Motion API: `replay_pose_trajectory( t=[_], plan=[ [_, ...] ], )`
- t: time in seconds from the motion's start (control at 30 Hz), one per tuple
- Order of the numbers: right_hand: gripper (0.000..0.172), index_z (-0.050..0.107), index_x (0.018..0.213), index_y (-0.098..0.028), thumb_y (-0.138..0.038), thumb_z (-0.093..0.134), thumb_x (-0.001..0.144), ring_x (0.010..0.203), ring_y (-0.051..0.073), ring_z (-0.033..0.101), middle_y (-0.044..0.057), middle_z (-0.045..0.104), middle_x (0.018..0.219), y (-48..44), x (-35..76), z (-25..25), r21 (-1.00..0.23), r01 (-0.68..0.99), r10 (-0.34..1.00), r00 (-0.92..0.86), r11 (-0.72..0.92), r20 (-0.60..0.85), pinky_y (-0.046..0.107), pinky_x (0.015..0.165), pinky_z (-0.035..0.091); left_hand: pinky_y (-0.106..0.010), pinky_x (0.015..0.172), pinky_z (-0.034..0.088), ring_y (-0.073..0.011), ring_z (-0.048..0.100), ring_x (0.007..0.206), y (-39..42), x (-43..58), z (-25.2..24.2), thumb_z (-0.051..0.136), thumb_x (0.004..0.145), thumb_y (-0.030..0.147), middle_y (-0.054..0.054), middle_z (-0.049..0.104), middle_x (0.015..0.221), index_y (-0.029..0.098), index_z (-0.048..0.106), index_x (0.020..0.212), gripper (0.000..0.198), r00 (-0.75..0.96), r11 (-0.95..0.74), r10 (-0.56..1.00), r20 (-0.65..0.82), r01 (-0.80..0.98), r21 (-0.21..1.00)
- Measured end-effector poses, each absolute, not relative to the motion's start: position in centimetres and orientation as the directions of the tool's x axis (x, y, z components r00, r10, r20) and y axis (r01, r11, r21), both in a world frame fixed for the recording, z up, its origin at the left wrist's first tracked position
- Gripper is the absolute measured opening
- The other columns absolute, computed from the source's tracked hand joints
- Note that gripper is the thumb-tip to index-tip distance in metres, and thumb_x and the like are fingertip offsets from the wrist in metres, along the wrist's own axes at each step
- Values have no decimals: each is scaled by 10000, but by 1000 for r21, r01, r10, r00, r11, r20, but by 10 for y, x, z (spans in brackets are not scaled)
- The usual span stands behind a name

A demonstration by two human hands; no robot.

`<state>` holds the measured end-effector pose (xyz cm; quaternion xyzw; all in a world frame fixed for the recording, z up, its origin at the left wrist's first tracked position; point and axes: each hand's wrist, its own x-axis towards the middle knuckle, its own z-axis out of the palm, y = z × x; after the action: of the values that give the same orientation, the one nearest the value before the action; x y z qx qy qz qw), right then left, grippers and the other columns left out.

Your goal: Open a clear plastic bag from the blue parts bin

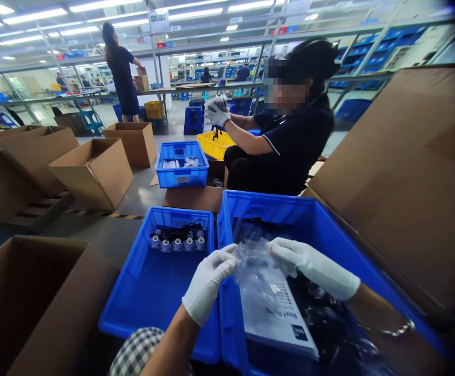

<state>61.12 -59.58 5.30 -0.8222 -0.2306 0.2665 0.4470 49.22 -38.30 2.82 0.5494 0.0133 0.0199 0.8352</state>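
Two gloved hands holding a clear plastic bag over a blue bin

Head view: the left hand and right hand, both in white gloves, pinch the top corners of a clear plastic bag between them, above a printed leaflet in the blue bin below; left of the left hand, a second blue bin holds a row of small white cylindrical parts; beyond the hands sits a co-worker in gloves
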Motion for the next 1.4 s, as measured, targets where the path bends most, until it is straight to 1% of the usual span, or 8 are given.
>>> replay_pose_trajectory(
  t=[0.13, 0.4, 0.53, 0.67, 0.87, 1.07, 1.23, 1.4],
  plan=[
    [578, 542, 813, -179, -757, 541, 810, 570, 118, 408, -14, 482, 651, -587, 599, 51, -929, 34, 676, 696, -369, -242, 257, 533, 342, -391, 1115, 320, -286, 429, 1358, -390, 491, 34, 719, 768, 341, -108, 572, 1383, 189, 678, 779, 158, 999, 328, -12, -33, 35, 944],
    [528, 583, 870, -197, -721, 533, 833, 598, 139, 444, -13, 497, 665, -587, 603, 42, -903, 124, 602, 781, -411, -167, 267, 563, 377, -290, 755, 457, -158, 573, 763, -397, 490, 32, 684, 778, 261, -35, 647, 802, 150, 640, 754, 122, 989, 227, 146, -11, -23, 974],
    [423, 611, 941, -244, -605, 393, 906, 738, 220, 582, 29, 639, 790, -593, 616, 36, -646, 302, 445, 893, -701, -66, 330, 676, 420, -282, 753, 439, -146, 549, 747, -381, 492, 35, 669, 803, 303, -13, 618, 768, 156, 617, 775, 158, 956, 198, 293, -13, -47, 979],
    [352, 636, 955, -258, -547, 441, 902, 860, 278, 643, 41, 696, 914, -587, 613, 25, -282, 389, 465, 835, -877, -293, 356, 685, 417, -280, 738, 446, -140, 552, 724, -373, 492, 36, 683, 798, 358, -4, 608, 751, 161, 598, 799, 214, 932, 200, 362, -4, -74, 977],
    [478, 570, 1201, -228, -503, 628, 813, 938, 336, 651, 95, 661, 1105, -572, 600, -1, -183, 463, 495, 767, -868, -408, 383, 698, 449, -298, 772, 470, -140, 584, 738, -378, 493, 34, 741, 737, 351, 3, 641, 810, 147, 451, 1318, 681, 939, 377, 327, -108, -24, 926],
    [253, 635, 1022, -207, -333, 428, 950, 914, 328, 662, 112, 691, 1005, -566, 600, 1, -77, 475, 458, 774, -876, -438, 389, 714, 451, -276, 744, 450, -116, 555, 694, -376, 492, 37, 717, 771, 322, 2, 626, 779, 127, 575, 1073, 387, 949, 328, 306, -75, -31, 944],
    [350, 661, 985, -264, -391, 336, 975, 966, 311, 630, 61, 689, 1041, -583, 612, 18, -212, 371, 425, 829, -904, -364, 406, 777, 436, -251, 680, 419, -109, 512, 670, -373, 492, 39, 704, 798, 305, 8, 596, 725, 131, 618, 875, 208, 959, 313, 285, -13, -81, 946],
    [463, 595, 838, -221, -645, 423, 913, 687, 186, 521, 16, 590, 731, -597, 620, 29, -722, 226, 502, 843, -654, -191, 301, 631, 392, -246, 679, 393, -102, 492, 683, -372, 493, 26, 702, 824, 363, 5, 577, 750, 132, 612, 854, 250, 982, 489, 187, -12, -82, 868]
  ],
)
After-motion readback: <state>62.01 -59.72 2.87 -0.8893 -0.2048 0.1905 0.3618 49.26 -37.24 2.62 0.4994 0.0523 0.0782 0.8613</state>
